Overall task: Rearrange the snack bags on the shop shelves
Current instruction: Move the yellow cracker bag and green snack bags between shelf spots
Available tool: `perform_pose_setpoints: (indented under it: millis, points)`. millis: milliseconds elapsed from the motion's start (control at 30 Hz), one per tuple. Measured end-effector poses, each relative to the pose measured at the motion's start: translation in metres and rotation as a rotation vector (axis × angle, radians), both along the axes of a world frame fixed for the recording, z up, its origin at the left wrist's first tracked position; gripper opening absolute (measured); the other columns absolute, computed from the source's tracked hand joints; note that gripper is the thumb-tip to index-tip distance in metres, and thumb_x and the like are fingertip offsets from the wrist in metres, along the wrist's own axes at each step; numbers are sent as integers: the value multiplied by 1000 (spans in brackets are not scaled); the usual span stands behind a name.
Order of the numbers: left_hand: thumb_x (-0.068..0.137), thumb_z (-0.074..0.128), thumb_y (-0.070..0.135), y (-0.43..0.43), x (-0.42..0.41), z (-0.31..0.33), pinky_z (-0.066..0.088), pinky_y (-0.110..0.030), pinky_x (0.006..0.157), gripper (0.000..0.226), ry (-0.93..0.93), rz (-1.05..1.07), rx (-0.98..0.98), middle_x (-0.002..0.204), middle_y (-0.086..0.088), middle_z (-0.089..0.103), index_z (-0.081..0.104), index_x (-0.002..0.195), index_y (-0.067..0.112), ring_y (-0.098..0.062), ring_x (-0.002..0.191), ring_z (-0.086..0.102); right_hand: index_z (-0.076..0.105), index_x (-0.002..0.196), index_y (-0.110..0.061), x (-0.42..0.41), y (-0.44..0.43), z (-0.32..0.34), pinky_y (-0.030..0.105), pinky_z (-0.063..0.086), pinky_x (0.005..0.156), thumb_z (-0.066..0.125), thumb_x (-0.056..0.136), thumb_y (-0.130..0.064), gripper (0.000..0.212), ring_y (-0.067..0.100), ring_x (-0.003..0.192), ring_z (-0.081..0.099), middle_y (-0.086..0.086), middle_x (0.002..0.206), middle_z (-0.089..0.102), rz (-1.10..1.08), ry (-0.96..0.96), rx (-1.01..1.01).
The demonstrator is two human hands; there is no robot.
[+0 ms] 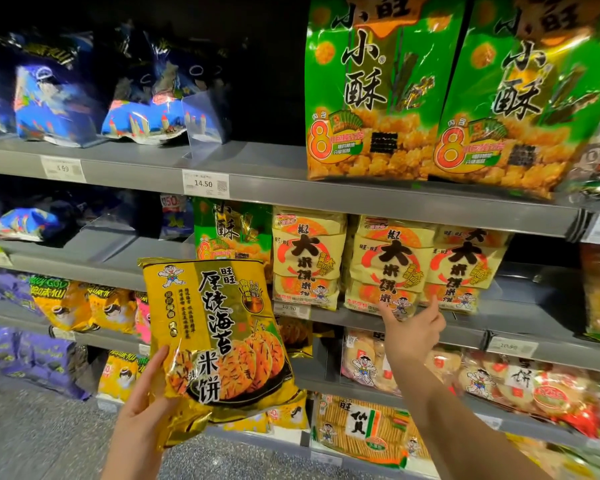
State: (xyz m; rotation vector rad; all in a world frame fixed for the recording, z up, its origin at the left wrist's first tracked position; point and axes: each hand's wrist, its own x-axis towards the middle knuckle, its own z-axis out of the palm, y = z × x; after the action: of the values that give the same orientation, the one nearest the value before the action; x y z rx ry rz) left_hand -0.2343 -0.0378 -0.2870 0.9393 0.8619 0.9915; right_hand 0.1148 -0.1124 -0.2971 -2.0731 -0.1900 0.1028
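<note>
the left grip [146,400] holds a snack bag [219,330] before the shelves, left of the right grip [413,327].

Grey metal shelving [267,188] runs across the frame in tiers, tilting down twd the right. Back of the upper-left bay is dark, dimly lit. White price tags [205,183] clip to shelf edges, centre & left. Speckled grey floor [39,434] at lower left.

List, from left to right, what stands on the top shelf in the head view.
Blue snack bag → second blue bag → clear plastic divider → green bag → second green bag.
</note>
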Motion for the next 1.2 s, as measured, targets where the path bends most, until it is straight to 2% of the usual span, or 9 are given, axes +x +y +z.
perform_pose_setpoints:
  millis: [133, 267, 533, 767, 833, 900, 967, 1033, 1200]
  points:
    - [77, 44, -19, 2, -5, -7, 49, -23, 54, 75, 11, 7, -3, 137, 6, 53, 60, 119, 40, -28, 88, 46, 16, 146, -10, 1, 0, -4, 51, 42, 97, 77, 72, -38, 100, 41, 126, 40, 21, 147, 25, -49, 194, 82]
    - [78, 44, -19, -1, -3, -6, 55, -31, 63, 70, 29, 45, -24, 132, 7, 57, 65, 111, 39, -26, 106, 56, 20, 144, -6, -5, 15, 3, 43, 45, 93, 73, 78, -37, 90, 37, 116, 53, 22, 134, 47, -111, 475, 330]
    - [80, 42, -19, 1, -5, -1, 56, -29, 59, 69, 45, 74, -45, 125, 9, 63, 63, 116, 36, -29, 92, 63, 14, 148, -6, -12, 46, 12, 44, 31, 106, 67, 81, -43, 93, 37, 133, 37, 21, 146, 35, -175, 524, 403]
    - [83, 38, -19, -6, 0, 12, 54, -20, 53, 66, 60, 61, -22, 116, 18, 60, 56, 123, 31, 4, 81, 68, 16, 147, -5, -21, 41, 7, 43, 36, 103, 59, 86, -47, 85, 35, 128, 43, 16, 142, 43, -167, 581, 437]
    - [83, 38, -19, -7, 0, 13, 54, -18, 53, 66, 72, 47, -13, 117, 19, 57, 55, 122, 31, 10, 78, 65, 16, 148, -5, -21, 39, -3, 43, 37, 103, 57, 89, -43, 81, 34, 128, 44, 15, 140, 46, -209, 653, 564]
    - [83, 38, -20, -8, 0, 14, 54, -17, 53, 65, 74, 40, -18, 112, 21, 59, 56, 119, 32, 10, 78, 66, 30, 142, 1, -22, 40, -3, 37, 45, 95, 51, 94, -36, 64, 38, 124, 48, 24, 136, 48, -218, 859, 857]
    - [82, 36, -21, -8, -2, 13, 54, -16, 54, 66, 78, 34, -26, 114, 21, 58, 55, 119, 31, 12, 80, 65, 34, 140, -1, -20, 43, 8, 33, 44, 98, 45, 96, -36, 57, 37, 127, 45, 25, 140, 43, -235, 976, 1051]
    - [81, 34, -23, -8, -3, 12, 53, -15, 55, 68, 86, 35, -25, 119, 20, 55, 54, 119, 30, 15, 81, 63, 25, 146, -13, -25, 41, 22, 34, 35, 110, 55, 90, -44, 71, 27, 140, 28, 11, 154, 25, -171, 996, 1116]
    - [82, 35, -21, -4, -9, 9, 54, -17, 56, 66, 102, 47, -26, 123, 14, 56, 54, 123, 28, 7, 79, 67, 21, 149, -18, -22, 46, 36, 30, 27, 114, 67, 82, -42, 85, 19, 145, 12, 3, 158, 10, -64, 1013, 1102]
